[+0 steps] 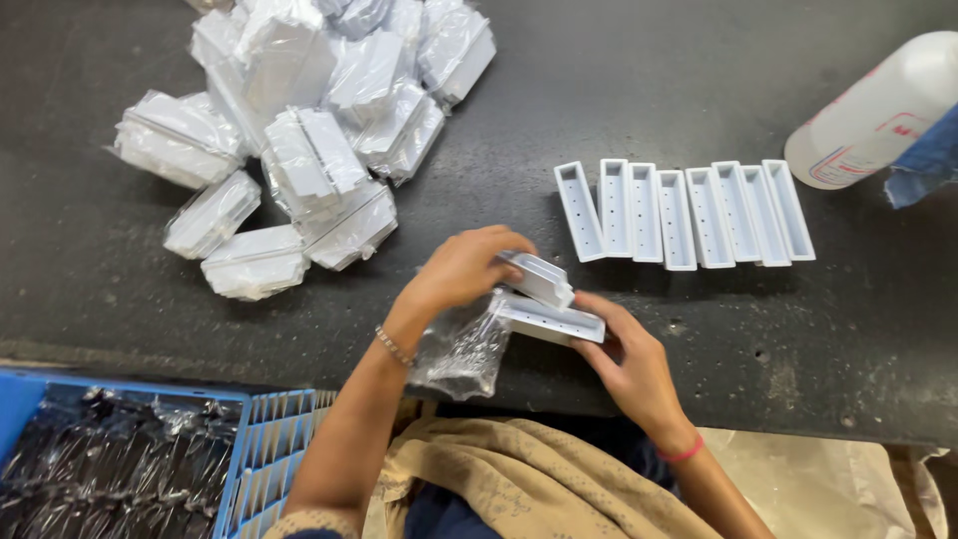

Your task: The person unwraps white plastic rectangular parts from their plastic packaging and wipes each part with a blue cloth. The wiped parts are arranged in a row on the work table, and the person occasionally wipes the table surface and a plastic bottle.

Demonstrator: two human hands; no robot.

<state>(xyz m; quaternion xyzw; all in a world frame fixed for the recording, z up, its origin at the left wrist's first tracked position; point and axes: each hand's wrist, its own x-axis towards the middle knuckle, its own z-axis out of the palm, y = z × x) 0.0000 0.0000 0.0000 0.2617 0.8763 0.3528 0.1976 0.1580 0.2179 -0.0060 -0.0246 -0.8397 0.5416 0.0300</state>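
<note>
Closest to the lens, bottom left: blue crate (239, 439) stuffed with crumpled empty clear bags (120, 469); beside it, tan cloth (499, 469) across the lap.

Further up on the left of the dark tabletop (699, 80): loose pile of wrapped packs (299, 150), white pieces sealed in clear film, heaped and leaning on each other, reaching toward the far edge.

Centre, just above the near edge: left hand (459, 269), bracelet at the wrist, fingers curled tight around the upper tray (539, 277), a small white piece tilted up. Below it, clear bag (461, 349) hanging half off and sagging over the tabletop edge. Right hand (634, 364), pink band at the wrist, fingers closed narrow on the end of the lower tray (549, 319), a long white piece with a line of small holes, lying almost flat and touching the upper one.

Right of centre: row of bare trays (689, 215), side by side, touching, open sides up. Far right: white bottle (878, 110) on its side, with a blue cloth (923, 160) against it.

Judging by the layout: only a small share unwrapped so far, going by the short row and the bags in the crate; far more still sealed in the pile; one pack partly out of its film right now.

Room: open stretch of tabletop between pile and row, and a bare strip between the row and the hands. Little slack at the near edge, where the hands sit close to the drop. To the right of the row, free space as far as the bottle.
</note>
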